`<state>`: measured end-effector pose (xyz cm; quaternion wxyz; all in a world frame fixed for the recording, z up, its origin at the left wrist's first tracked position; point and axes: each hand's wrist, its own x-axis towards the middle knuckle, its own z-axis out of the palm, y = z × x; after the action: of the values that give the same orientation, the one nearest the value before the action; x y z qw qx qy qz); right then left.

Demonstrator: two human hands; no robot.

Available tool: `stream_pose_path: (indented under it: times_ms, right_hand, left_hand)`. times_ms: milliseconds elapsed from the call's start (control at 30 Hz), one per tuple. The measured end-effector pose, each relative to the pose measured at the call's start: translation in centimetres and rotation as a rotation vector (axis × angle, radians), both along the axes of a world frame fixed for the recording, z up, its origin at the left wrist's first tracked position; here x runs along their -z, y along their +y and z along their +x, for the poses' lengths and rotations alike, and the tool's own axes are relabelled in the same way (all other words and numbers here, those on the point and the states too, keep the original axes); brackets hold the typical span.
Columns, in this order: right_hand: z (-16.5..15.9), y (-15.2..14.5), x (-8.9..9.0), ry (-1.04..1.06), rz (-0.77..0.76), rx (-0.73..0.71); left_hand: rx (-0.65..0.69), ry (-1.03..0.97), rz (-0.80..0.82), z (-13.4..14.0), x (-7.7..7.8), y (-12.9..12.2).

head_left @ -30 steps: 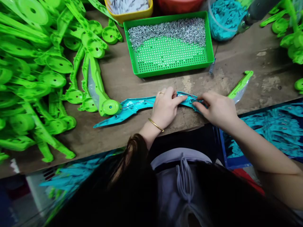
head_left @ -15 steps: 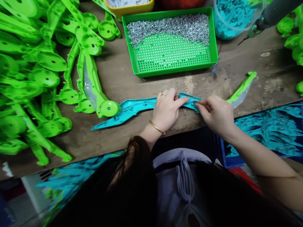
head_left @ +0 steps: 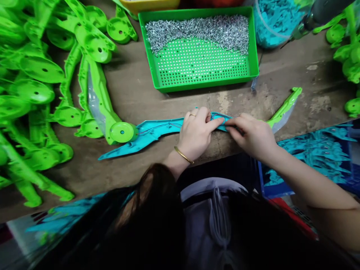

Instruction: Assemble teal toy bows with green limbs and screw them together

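A long, curved blue plastic shell lies on the bench with its hollow side up and thin dark-red wires running along it. My left hand grips the shell near its middle, its forefinger pressed down by a loop of wire. Beside that fingertip, my right hand is closed in a pinch at the shell; what lies between its thumb and finger is hidden. A green arm with a round end joins the shell's left part. Past my right hand, a second green arm sticks out with a greyish clear panel.
Behind the shell stands a green perforated tray holding many small screws. A clear tub of blue pieces and a dark power screwdriver are at the back right. Green plastic parts pile up at left; a blue crate sits below the edge.
My right hand's fingertips have moved slightly left along the shell, closer to my left forefinger. The view has shifted a little; my left hand keeps its place on the shell.
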<state>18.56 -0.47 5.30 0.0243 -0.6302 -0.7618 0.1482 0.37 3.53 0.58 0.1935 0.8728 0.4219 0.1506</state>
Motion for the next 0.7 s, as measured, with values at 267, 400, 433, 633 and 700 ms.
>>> stream_pose_path:
  times_ms: [267, 400, 433, 633, 700]
  right_hand:
    - [-0.2, -0.7, 0.0, -0.227, 0.068, -0.020]
    - [0.1, 0.2, -0.4, -0.183, -0.017, -0.034]
    - [0.2, 0.4, -0.5, -0.158, -0.040, -0.037]
    - [0.7, 0.0, -0.9, 0.001, -0.060, 0.106]
    - [0.8, -0.4, -0.9, 0.016, -0.034, 0.109]
  left_hand:
    - [-0.017, -0.040, -0.003, 0.1, 0.0, -0.1]
    - [0.019, -0.048, 0.000, -0.2, 0.2, 0.0]
    - [0.033, -0.052, -0.001, -0.2, 0.2, 0.0]
    - [0.017, -0.094, -0.042, -0.1, 0.5, 0.1]
    - [0.003, -0.109, -0.057, 0.0, 0.4, 0.1]
